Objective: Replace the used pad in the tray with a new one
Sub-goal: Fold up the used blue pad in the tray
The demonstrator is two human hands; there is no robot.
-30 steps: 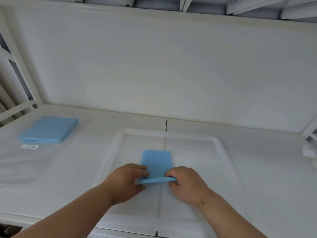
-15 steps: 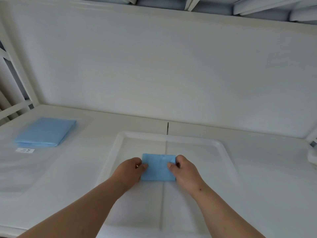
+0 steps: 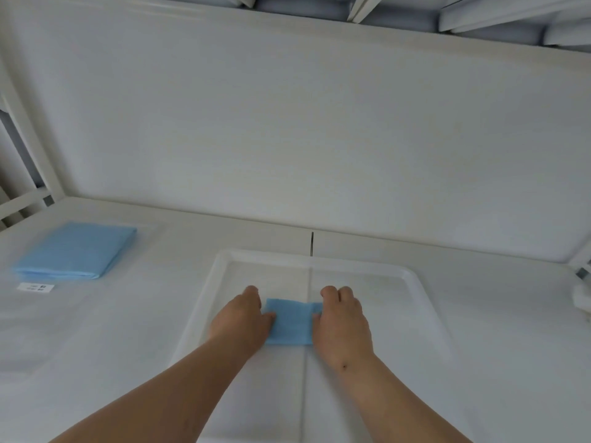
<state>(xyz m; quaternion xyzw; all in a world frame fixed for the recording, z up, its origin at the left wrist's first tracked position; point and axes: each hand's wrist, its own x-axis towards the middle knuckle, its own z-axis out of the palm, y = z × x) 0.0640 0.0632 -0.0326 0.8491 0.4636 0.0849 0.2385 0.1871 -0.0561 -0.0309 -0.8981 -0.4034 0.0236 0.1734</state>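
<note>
A small folded blue pad (image 3: 289, 321) lies flat in the white tray (image 3: 220, 276), left of the tray's middle. My left hand (image 3: 243, 318) is at the pad's left edge with its thumb on the blue sheet. My right hand (image 3: 343, 318) is at the right edge, fingers curled and thumb on the pad. Each hand pinches its side of the pad. A stack of folded blue pads (image 3: 76, 251) sits on the table at the far left, away from both hands.
A small white label (image 3: 35, 287) lies just in front of the stack. A white wall panel (image 3: 287, 139) rises behind the table. White rails (image 3: 25, 199) stand at the left and a white object (image 3: 582, 297) at the right edge.
A second ago both hands lifted the pad's near edge. The pad now lies flat and shorter, and my hands have slid out to its left and right edges.
</note>
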